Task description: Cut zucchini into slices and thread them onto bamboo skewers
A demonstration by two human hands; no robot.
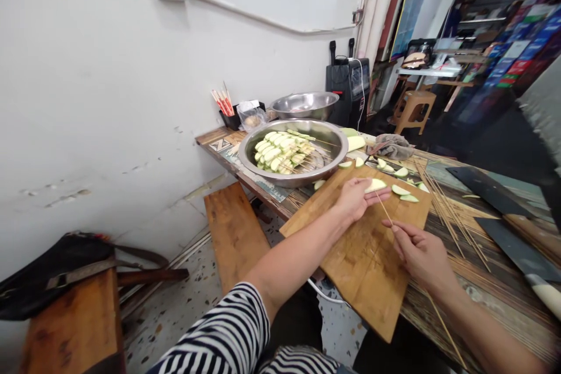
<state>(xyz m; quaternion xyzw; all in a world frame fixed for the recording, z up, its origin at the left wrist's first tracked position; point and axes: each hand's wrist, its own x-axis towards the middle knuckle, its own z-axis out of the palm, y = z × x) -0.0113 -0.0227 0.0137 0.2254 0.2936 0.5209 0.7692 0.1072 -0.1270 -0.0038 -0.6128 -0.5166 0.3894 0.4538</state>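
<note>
Over the wooden cutting board [363, 269], my left hand [357, 198] holds a pale green-edged vegetable slice [376, 185] between its fingers. My right hand [416, 248] pinches a thin wooden skewer [384, 208], whose far end meets the slice. Several more slices [400, 190] lie at the board's far right edge. Beyond the board, a large metal basin [249, 158] holds many skewered slices [280, 151], their sticks pointing right.
Loose skewers [451, 216] and two cleavers [521, 245] lie right of the board. Behind are a second metal basin [305, 106], a grey cloth [392, 146] and a black speaker [348, 90]. Wooden benches [234, 234] stand at the left.
</note>
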